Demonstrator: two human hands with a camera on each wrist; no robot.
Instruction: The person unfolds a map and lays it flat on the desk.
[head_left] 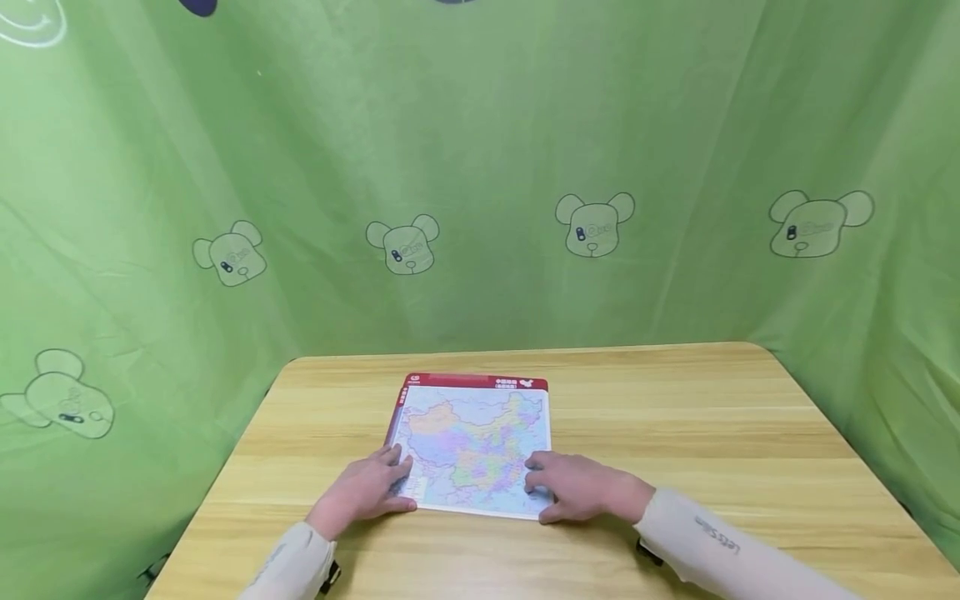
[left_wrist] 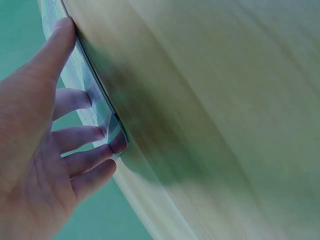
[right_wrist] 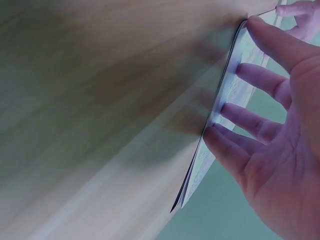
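Observation:
A flat map board (head_left: 476, 442) with a red top border and rounded corners lies on the wooden table, showing a map of China in pastel colours. My left hand (head_left: 363, 490) rests at its lower left corner, fingers spread and fingertips on the surface, thumb at the near edge. At the lower right corner, my right hand (head_left: 581, 487) touches the board with slightly bent fingertips. In the right wrist view the board's edge (right_wrist: 187, 187) shows thin layers parting a little at the far end. Neither hand curls round the board.
The light wood tabletop (head_left: 675, 417) stretches around the board on every side. Behind and beside it hangs a green curtain (head_left: 495, 308) printed with bear heads. Pale sleeves (head_left: 720, 533) with dark wrist straps cover both forearms.

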